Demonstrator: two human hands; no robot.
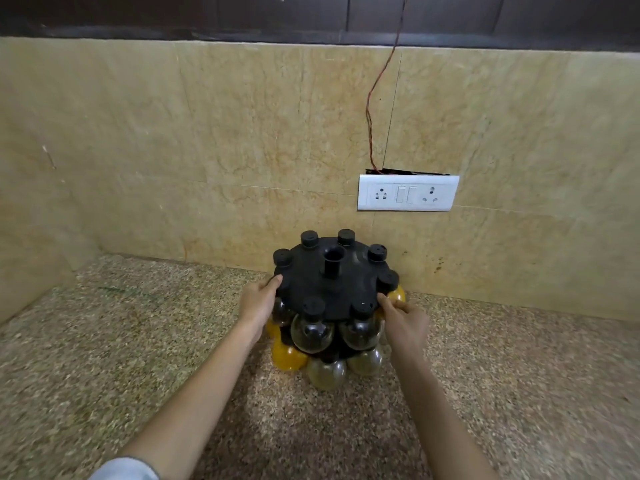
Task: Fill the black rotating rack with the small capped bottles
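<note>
— Between the two hands, seen from the head view, what stood there?
— The rack (329, 289), on the bench (138, 341), close to the wall beyond the fingertips. The left hand (258, 301) was clamped on the rim of its top disc, thumb above. The right hand (405, 323) pinched the opposite rim, fingers curled.
— And the capped bottles (311, 332)?
— They hung round the disc between both hands, black caps poking up through it. A lower ring, some of them yellow, sat beneath, nearer the wrists. The one under the left thumb was partly hidden, so I couldn't count every slot.
— Which step, then?
— Turning or steadying the rack, I'd judge, with the filling nearly done. No loose bottle showed near either hand.
— Next move?
— Probably a slow spin with both hands, gentle enough to keep the bottles seated, to check the far side for gaps.
</note>
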